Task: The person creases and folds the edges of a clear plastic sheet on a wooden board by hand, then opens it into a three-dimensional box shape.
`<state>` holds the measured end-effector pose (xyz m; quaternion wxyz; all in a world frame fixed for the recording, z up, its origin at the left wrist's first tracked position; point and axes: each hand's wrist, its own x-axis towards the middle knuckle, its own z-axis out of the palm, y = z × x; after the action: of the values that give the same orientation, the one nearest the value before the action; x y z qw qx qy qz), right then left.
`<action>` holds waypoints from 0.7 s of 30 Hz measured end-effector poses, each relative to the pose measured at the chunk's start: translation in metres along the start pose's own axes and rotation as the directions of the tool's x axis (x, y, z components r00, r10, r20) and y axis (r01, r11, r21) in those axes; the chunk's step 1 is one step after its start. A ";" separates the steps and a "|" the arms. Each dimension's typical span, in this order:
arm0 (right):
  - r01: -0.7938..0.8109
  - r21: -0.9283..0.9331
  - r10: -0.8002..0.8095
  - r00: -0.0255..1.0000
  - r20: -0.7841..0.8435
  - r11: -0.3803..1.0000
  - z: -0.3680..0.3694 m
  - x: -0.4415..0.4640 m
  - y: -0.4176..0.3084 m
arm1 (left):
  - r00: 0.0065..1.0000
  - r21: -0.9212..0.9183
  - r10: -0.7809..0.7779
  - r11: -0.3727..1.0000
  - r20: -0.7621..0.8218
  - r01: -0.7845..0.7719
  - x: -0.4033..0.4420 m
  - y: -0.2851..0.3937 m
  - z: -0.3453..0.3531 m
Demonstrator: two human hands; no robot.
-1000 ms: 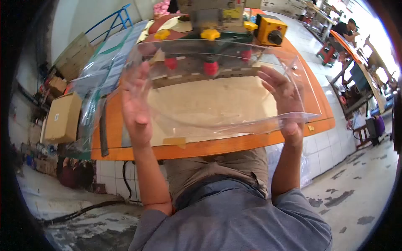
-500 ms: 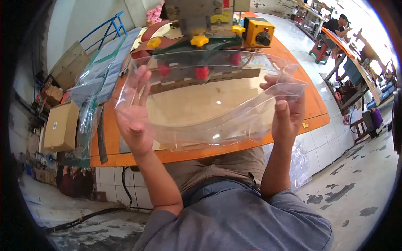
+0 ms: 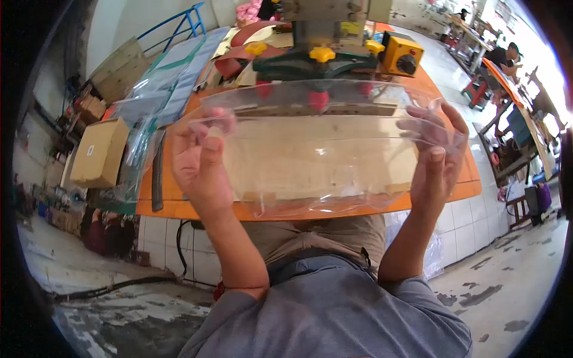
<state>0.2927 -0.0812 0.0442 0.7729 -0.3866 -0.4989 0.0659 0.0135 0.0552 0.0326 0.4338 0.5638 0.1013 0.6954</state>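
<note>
A clear plastic sheet (image 3: pixel 322 161), folded along its top, hangs between my two hands above the orange table (image 3: pixel 156 206). My left hand (image 3: pixel 203 161) grips its left end, with the thumb on the near side and the fingers seen through the plastic. At the right end, my right hand (image 3: pixel 439 155) holds the sheet between thumb and fingers. Through the plastic shows a pale board (image 3: pixel 322 137) on the table. Beyond the sheet stands a press with a dark green bar (image 3: pixel 286 67), yellow knobs (image 3: pixel 322 54) and red parts (image 3: pixel 317 100).
A yellow control box (image 3: pixel 403 55) sits right of the press. Plastic sheets (image 3: pixel 173 74) lie at the left, near a cardboard box (image 3: pixel 100 152). A dark strip (image 3: pixel 157 173) rests on the table's left side. A person (image 3: pixel 507 59) sits at a bench at the upper right.
My left hand has closed on the sheet's left end, and my right hand has closed on the right end. The sheet's near edge has risen and is now straighter.
</note>
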 end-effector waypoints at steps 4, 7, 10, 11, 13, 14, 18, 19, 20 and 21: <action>-0.061 -0.056 0.060 0.998 -0.013 0.997 0.002 0.012 -0.005 | 1.000 -0.014 -0.015 1.000 0.009 0.015 0.003 0.006 0.007; -0.070 0.022 0.070 0.998 0.001 0.997 0.003 0.013 -0.006 | 0.987 -0.039 -0.045 0.998 0.153 0.052 0.005 0.013 0.014; -0.111 0.030 0.111 0.994 -0.013 0.993 0.003 0.008 -0.007 | 0.975 -0.027 -0.094 0.994 0.202 0.102 0.003 0.013 0.010; -0.115 0.031 0.115 0.993 -0.014 0.993 0.001 0.008 -0.007 | 0.974 -0.024 -0.098 0.994 0.202 0.105 0.002 0.014 0.009; -0.111 0.047 0.112 0.994 -0.004 0.993 -0.002 0.010 -0.008 | 0.987 0.115 -0.088 0.991 0.137 0.072 0.002 0.019 0.007; -0.114 0.029 0.115 0.993 -0.042 0.993 0.002 0.012 -0.010 | 0.987 0.120 -0.087 0.990 0.134 0.071 0.003 0.021 0.008; -0.125 -0.021 0.124 0.992 -0.034 0.992 0.006 0.015 -0.018 | 0.996 0.158 -0.087 0.984 0.028 0.082 0.004 0.025 0.017; -0.121 -0.045 0.119 0.992 -0.040 0.992 0.007 0.014 -0.019 | 0.996 0.140 -0.082 0.987 0.030 0.077 0.004 0.026 0.018; -0.117 -0.069 0.114 0.992 -0.047 0.991 0.007 0.014 -0.020 | 0.996 0.141 -0.080 0.987 0.030 0.075 0.004 0.026 0.017; -0.116 -0.067 0.113 0.992 -0.046 0.991 0.007 0.013 -0.019 | 0.996 0.148 -0.084 0.986 0.022 0.080 0.004 0.025 0.016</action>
<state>0.2877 -0.0843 0.0680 0.7641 -0.4427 -0.4614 0.0847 0.0157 0.0372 0.0569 0.4206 0.5992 0.1693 0.6598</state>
